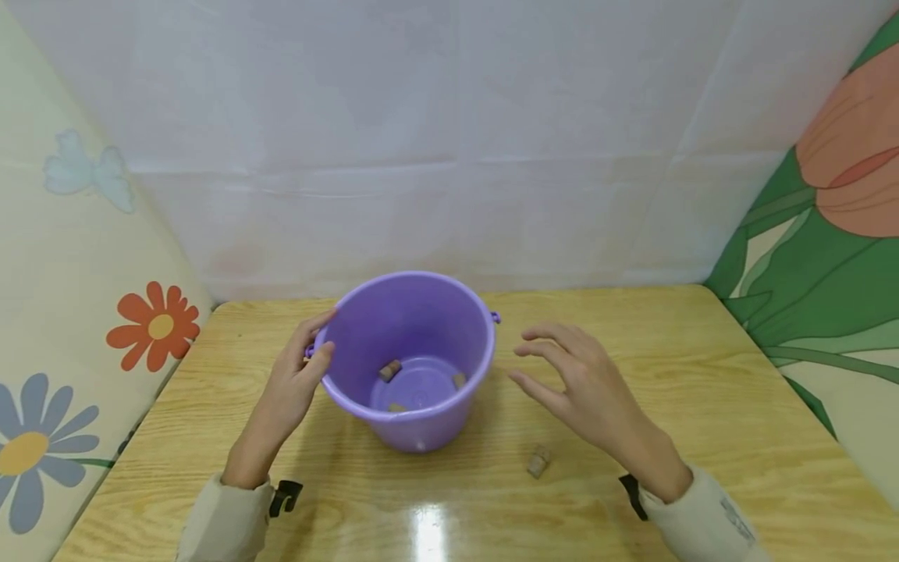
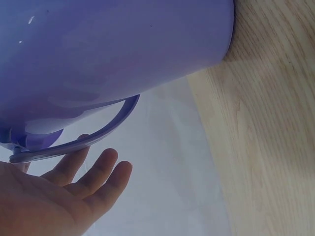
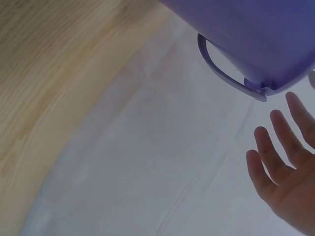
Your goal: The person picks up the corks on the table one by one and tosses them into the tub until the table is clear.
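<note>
A purple bucket (image 1: pixel 421 433) stands on the table, its mouth tipped toward the head camera. My left hand (image 1: pixel 291 375) holds its rim at the left, the thumb at the rim and the fingers along the outside. In the left wrist view, the bucket's handle (image 2: pixel 110 125) hangs down beside the fingers. My right hand (image 1: pixel 579 378) hovers to the right of the bucket, fingers spread and apart from it. Inside the bucket lie a brown cork (image 1: pixel 389 370) and two partly hidden pale pieces. Another cork (image 1: pixel 538 461) lies on the table below my right hand.
The wood-grain table (image 1: pixel 702 406) ends at a white cloth backdrop (image 1: pixel 449 156). Flower-printed panels border it, with a red flower (image 1: pixel 160 326) at the left and a large tulip (image 1: pixel 853 172) at the right.
</note>
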`<state>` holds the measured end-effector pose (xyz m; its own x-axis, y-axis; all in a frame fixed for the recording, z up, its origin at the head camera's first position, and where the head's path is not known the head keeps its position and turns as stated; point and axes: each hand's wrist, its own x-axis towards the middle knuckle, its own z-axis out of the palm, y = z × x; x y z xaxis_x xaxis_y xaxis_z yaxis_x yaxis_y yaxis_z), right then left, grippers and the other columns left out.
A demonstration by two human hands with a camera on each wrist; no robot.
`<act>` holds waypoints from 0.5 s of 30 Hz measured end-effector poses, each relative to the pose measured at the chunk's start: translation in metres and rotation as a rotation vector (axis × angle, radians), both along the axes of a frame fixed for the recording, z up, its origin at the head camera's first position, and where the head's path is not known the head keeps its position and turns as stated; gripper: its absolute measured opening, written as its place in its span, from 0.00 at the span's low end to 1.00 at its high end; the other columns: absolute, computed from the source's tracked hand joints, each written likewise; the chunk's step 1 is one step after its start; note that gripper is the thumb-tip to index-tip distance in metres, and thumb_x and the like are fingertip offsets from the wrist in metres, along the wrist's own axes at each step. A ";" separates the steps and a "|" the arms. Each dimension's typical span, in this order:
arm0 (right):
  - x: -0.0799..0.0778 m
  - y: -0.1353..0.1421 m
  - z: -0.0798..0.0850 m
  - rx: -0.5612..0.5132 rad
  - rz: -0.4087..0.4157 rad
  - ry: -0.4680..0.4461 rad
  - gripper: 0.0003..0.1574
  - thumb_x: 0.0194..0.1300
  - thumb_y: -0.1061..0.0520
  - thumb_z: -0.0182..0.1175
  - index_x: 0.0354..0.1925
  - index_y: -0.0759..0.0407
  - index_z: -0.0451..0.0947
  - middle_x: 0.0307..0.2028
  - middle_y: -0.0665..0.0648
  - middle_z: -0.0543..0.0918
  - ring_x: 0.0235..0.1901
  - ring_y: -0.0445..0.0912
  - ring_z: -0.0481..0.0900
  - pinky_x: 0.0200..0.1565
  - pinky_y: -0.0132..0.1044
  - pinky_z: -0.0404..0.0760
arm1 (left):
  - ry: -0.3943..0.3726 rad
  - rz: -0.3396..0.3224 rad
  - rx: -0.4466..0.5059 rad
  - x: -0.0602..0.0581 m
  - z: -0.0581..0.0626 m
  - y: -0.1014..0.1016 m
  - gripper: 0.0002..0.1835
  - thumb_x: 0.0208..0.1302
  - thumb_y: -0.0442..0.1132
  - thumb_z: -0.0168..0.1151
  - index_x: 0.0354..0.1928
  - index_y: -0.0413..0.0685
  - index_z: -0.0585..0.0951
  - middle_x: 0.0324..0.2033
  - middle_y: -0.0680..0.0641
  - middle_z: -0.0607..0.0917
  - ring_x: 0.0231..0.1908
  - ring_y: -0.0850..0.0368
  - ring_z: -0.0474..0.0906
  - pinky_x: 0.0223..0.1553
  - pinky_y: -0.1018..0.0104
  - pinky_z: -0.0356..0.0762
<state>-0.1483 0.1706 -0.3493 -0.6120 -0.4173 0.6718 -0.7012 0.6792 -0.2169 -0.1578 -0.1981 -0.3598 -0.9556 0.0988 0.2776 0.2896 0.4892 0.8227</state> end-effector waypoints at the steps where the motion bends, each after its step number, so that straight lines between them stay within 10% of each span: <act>1: 0.001 0.001 -0.001 0.005 -0.011 -0.013 0.19 0.59 0.48 0.70 0.44 0.59 0.84 0.50 0.58 0.83 0.52 0.54 0.80 0.55 0.55 0.76 | 0.000 0.000 0.000 0.000 0.000 0.000 0.24 0.78 0.42 0.46 0.73 0.53 0.65 0.53 0.36 0.77 0.43 0.51 0.74 0.41 0.69 0.74; 15: 0.012 0.012 -0.022 0.062 -0.113 -0.113 0.20 0.54 0.48 0.73 0.42 0.57 0.85 0.49 0.58 0.84 0.52 0.55 0.80 0.54 0.57 0.76 | -0.001 0.008 0.001 0.000 0.000 0.000 0.24 0.78 0.42 0.46 0.73 0.53 0.65 0.54 0.35 0.78 0.44 0.50 0.75 0.42 0.69 0.75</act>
